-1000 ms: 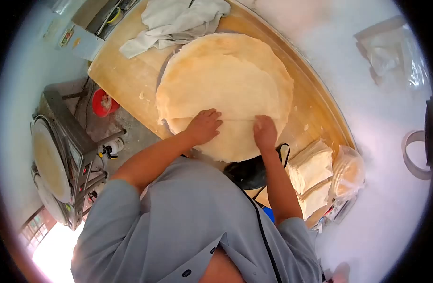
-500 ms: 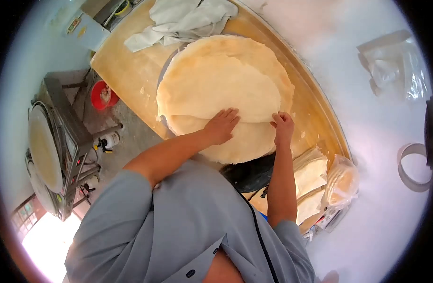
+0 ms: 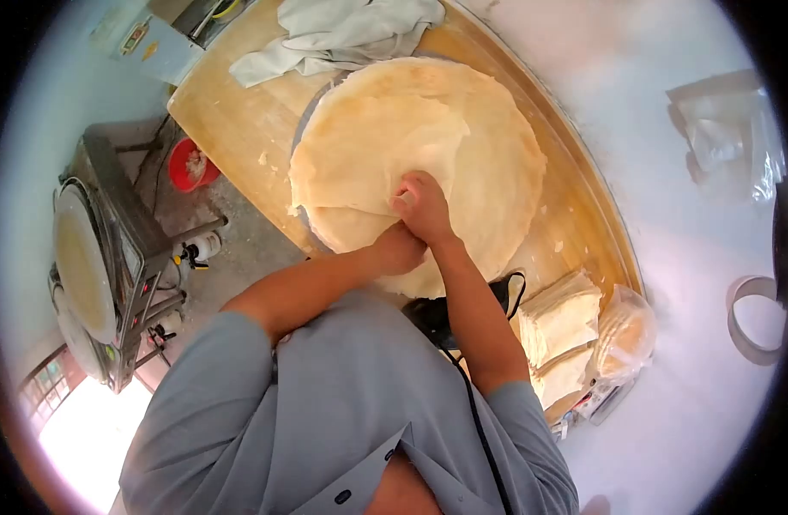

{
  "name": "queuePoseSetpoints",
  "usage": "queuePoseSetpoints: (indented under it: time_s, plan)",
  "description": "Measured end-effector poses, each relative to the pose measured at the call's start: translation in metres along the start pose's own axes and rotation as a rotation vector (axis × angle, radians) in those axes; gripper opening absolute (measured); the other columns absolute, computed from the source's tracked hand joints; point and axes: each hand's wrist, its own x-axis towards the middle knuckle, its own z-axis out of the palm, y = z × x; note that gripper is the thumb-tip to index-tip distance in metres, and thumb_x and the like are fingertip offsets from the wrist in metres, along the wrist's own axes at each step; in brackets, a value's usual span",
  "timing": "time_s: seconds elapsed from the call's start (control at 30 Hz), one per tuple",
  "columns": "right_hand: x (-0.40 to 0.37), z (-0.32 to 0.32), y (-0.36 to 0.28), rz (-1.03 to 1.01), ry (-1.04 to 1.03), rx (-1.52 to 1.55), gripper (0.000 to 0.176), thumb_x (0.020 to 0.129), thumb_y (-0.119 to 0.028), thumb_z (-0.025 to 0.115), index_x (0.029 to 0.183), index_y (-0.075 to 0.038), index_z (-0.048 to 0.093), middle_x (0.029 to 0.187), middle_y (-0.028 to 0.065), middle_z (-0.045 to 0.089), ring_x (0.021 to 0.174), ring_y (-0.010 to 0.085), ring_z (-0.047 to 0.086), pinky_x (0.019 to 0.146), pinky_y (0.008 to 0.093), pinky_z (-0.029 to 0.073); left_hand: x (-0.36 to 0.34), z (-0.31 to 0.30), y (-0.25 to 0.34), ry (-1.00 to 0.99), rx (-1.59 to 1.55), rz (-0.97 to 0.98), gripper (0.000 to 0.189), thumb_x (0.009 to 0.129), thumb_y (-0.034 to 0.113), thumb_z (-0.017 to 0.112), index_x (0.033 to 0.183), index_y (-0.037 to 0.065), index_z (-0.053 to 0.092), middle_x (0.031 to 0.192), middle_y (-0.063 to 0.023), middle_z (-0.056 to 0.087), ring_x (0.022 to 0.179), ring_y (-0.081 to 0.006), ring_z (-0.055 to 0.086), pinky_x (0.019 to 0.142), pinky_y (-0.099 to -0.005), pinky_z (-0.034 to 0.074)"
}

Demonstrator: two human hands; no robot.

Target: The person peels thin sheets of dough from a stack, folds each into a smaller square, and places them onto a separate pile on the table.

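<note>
A stack of large, thin, round dough sheets (image 3: 359, 120) lies on the wooden table. My right hand (image 3: 423, 206) is closed on the edge of the top sheet (image 3: 424, 142), over the middle of the stack, and pulls that sheet into folds. Just below and to its left, touching it, is my left hand (image 3: 400, 249), closed at the near side of the stack. Its fingers are partly hidden behind the right hand, and what they hold, if anything, cannot be made out.
Grey cloth (image 3: 342, 34) lies at the table's far edge (image 3: 265, 129). Folded sheets (image 3: 561, 318) and a plastic-wrapped stack (image 3: 624, 335) sit at the near right. A red bowl (image 3: 188, 163) and a metal-framed machine (image 3: 136, 223) stand at left. A black bag (image 3: 432, 319) is near my body.
My right hand has moved left to the stack's middle, drawing the top sheet's right edge inward. My left hand, spread flat before, has closed and shifted slightly toward my body.
</note>
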Motion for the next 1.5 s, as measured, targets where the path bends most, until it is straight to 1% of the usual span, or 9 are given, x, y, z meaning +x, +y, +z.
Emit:
queuePoseSetpoints:
  time_s: [0.2,0.33,0.43,0.7,0.87,0.93,1.17,1.33,1.5]
  plan:
    - [-0.003,-0.02,-0.003,0.459,-0.118,0.359,0.023,0.084,-0.018,0.069,0.1,-0.004,0.063,0.102,0.0149,0.064,0.098,0.0336,0.061,0.085,0.0409,0.05,-0.021,-0.038,0.006,0.338,-0.031,0.09,0.035,0.08,0.013,0.066,0.112,0.0,0.063,0.117,-0.0172,0.06,0.114,-0.0328,0.054,0.099,-0.044,0.042]
    - [0.004,-0.029,0.005,0.261,0.088,0.24,0.026,0.086,-0.017,0.067,0.108,-0.005,0.063,0.104,0.0141,0.065,0.097,0.032,0.063,0.086,0.0402,0.051,-0.024,-0.051,-0.008,0.436,0.103,0.013,0.043,0.076,0.013,0.07,0.117,0.001,0.062,0.123,-0.0133,0.057,0.118,-0.03,0.051,0.098,-0.0426,0.042]
    - [0.023,-0.031,0.015,-0.01,0.285,-0.422,0.038,0.089,-0.016,0.062,0.125,-0.004,0.056,0.134,0.0132,0.052,0.123,0.031,0.051,0.102,0.0443,0.043,-0.029,-0.051,-0.012,0.327,0.147,-0.01,0.042,0.079,0.015,0.067,0.119,0.002,0.061,0.121,-0.0122,0.058,0.117,-0.0288,0.052,0.098,-0.0408,0.041]
    - [0.04,0.002,0.046,0.189,-0.007,-0.64,0.067,0.096,-0.034,0.053,0.151,-0.006,0.028,0.16,0.0104,0.02,0.149,0.0319,0.015,0.12,0.0483,0.015,-0.074,-0.048,-0.011,0.319,0.118,-0.084,0.028,0.082,0.013,0.063,0.108,0.004,0.064,0.111,-0.0102,0.06,0.106,-0.0269,0.055,0.092,-0.0381,0.043]
    - [0.029,-0.004,0.032,0.192,0.032,-0.712,0.069,0.097,-0.037,0.052,0.153,-0.007,0.026,0.161,0.0114,0.019,0.149,0.0331,0.015,0.12,0.0517,0.013,-0.129,-0.048,-0.048,0.609,-0.585,-0.773,0.027,0.089,0.026,0.068,0.101,0.004,0.062,0.087,-0.009,0.063,0.073,-0.0183,0.059,0.066,-0.0319,0.051]
    - [0.018,0.0,0.018,0.109,0.049,-0.702,0.069,0.096,-0.039,0.052,0.153,-0.009,0.026,0.161,0.0133,0.019,0.149,0.0346,0.015,0.12,0.0534,0.013,-0.136,-0.055,-0.066,0.851,-1.367,-1.069,0.025,0.093,0.031,0.067,0.096,0.006,0.063,0.077,-0.0031,0.06,0.06,-0.0127,0.054,0.052,-0.0268,0.046]
    - [0.007,0.025,0.029,0.095,0.027,-0.661,0.069,0.094,-0.036,0.057,0.152,-0.011,0.03,0.159,0.017,0.022,0.146,0.0391,0.021,0.116,0.0556,0.019,-0.127,-0.049,-0.106,1.05,-1.712,-0.97,0.021,0.094,0.023,0.066,0.085,0.008,0.055,0.07,-0.0018,0.053,0.055,-0.0113,0.047,0.05,-0.0236,0.039]
    - [-0.01,0.024,-0.014,0.08,0.001,-0.567,0.067,0.091,-0.035,0.061,0.147,-0.007,0.039,0.155,0.0182,0.031,0.141,0.0382,0.031,0.113,0.0532,0.027,-0.12,-0.061,-0.081,1.385,-1.588,-0.922,0.015,0.094,0.016,0.066,0.085,0.009,0.056,0.076,-0.0013,0.059,0.068,-0.0126,0.058,0.058,-0.0246,0.048]
    - [-0.056,0.057,-0.06,0.035,-0.085,-0.391,0.065,0.088,-0.034,0.064,0.141,0.0,0.045,0.149,0.0192,0.04,0.137,0.0389,0.037,0.112,0.0521,0.029,-0.107,-0.093,-0.037,1.335,-1.192,-0.717,0.013,0.091,0.012,0.068,0.088,0.004,0.058,0.082,-0.0046,0.062,0.075,-0.0147,0.061,0.07,-0.0268,0.051]
